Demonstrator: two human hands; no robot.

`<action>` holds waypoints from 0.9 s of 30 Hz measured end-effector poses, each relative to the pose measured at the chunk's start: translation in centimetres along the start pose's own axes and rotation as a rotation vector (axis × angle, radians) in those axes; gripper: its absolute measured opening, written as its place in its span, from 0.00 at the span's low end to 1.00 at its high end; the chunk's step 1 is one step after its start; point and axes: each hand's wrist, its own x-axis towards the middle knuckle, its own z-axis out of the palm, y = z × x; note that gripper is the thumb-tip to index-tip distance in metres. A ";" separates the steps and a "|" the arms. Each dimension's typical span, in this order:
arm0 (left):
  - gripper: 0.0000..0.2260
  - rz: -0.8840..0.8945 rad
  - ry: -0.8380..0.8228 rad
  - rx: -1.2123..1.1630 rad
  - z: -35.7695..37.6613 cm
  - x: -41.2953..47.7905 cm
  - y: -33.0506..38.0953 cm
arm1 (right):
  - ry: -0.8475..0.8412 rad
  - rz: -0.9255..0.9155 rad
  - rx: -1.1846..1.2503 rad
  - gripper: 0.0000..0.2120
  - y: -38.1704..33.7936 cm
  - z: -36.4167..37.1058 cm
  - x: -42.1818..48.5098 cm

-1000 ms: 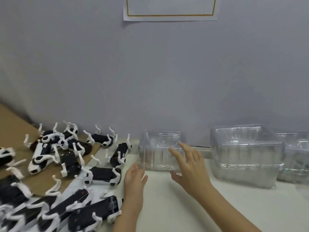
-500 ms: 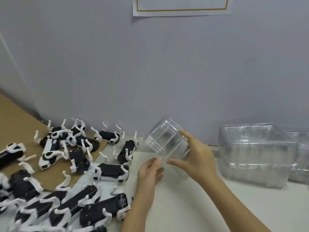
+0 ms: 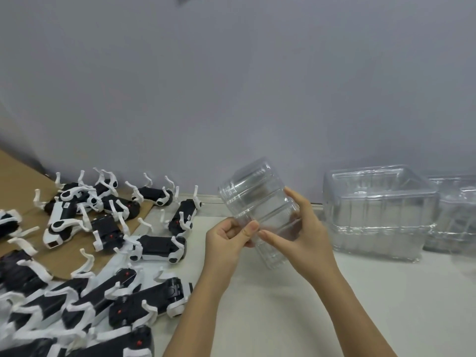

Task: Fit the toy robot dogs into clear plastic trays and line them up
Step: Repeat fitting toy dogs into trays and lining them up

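A stack of clear plastic trays (image 3: 257, 199) is tilted in the air above the white table (image 3: 309, 305). My right hand (image 3: 298, 235) grips its right side, fingers wrapped around the wall. My left hand (image 3: 229, 243) pinches the stack's lower edge between thumb and fingers. Several black-and-white toy robot dogs (image 3: 157, 247) lie on their backs or sides to the left, legs up, none in a tray.
A large stack of clear trays (image 3: 378, 215) stands at the back right, another (image 3: 456, 215) beyond it at the frame edge. A brown cardboard sheet (image 3: 23, 186) lies under the far-left dogs. A grey wall (image 3: 231, 86) closes off the back.
My right hand lifted the small tray stack off the table and tilted it. My left hand came up from the table and took hold of its lower edge.
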 end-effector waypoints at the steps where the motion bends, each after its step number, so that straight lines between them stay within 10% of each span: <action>1: 0.14 0.004 0.000 0.002 0.0 0.0 0.0 | 0.004 -0.003 0.003 0.38 0.0 0.0 0.1; 27: 0.15 -0.112 0.073 -0.040 -1.9 -0.9 -1.6 | 0.242 -0.054 -0.055 0.39 -0.9 -3.5 1.1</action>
